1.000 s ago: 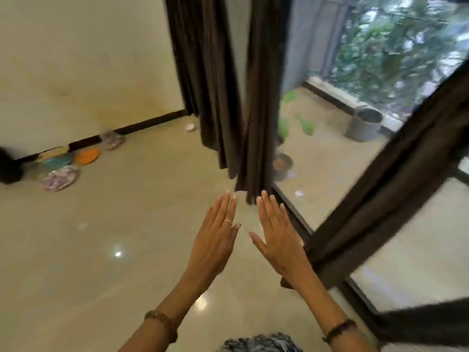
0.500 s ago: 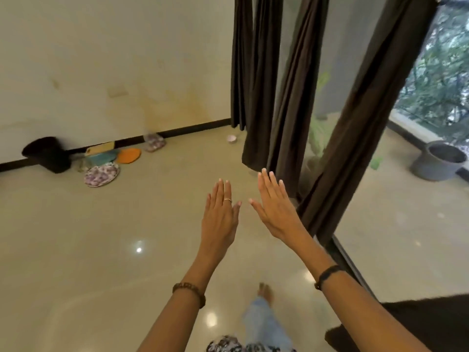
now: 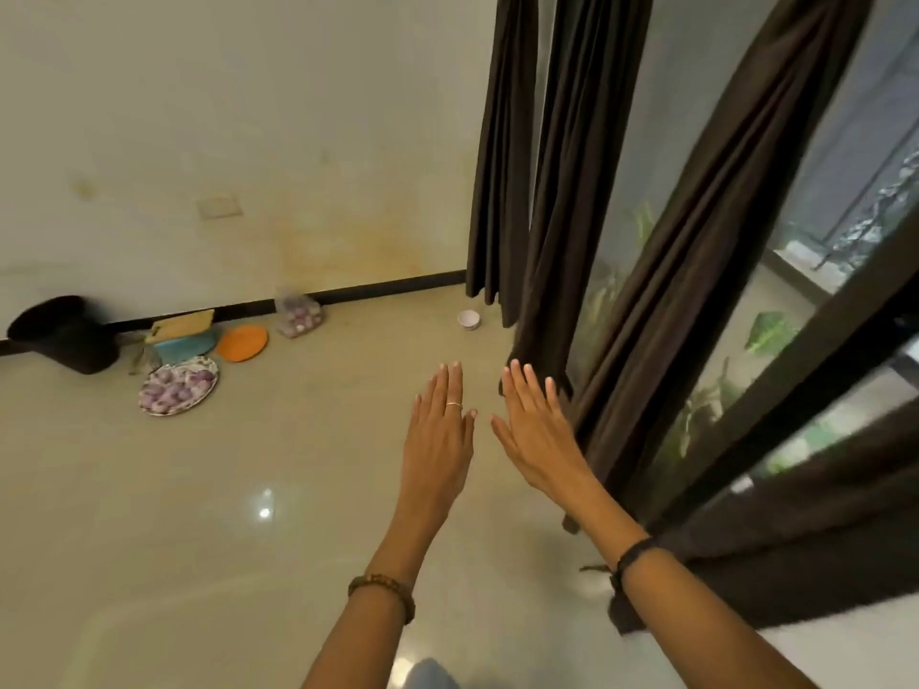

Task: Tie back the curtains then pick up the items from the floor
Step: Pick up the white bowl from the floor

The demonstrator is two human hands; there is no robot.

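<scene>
Curtains (image 3: pixel 562 191) of dark brown cloth hang loose along the glass on the right, from the far corner to the near right edge, their hems at or close to the floor (image 3: pixel 248 489). We hold both arms stretched forward over the floor, palms down. Our left hand (image 3: pixel 440 435) is flat, its fingers straight and close together, a thin ring on one; it holds nothing. Our right hand (image 3: pixel 537 430) lies just beside it, fingers straight and slightly spread, also holding nothing, with the nearest curtain hem just beyond its fingertips. On the floor at the far left, along the wall, we see a patterned plate (image 3: pixel 179 386), an orange plate (image 3: pixel 242 343), a teal item (image 3: pixel 185 345) and a dark hat (image 3: pixel 64 333). A small white bowl (image 3: pixel 468 319) sits near the far curtain.
</scene>
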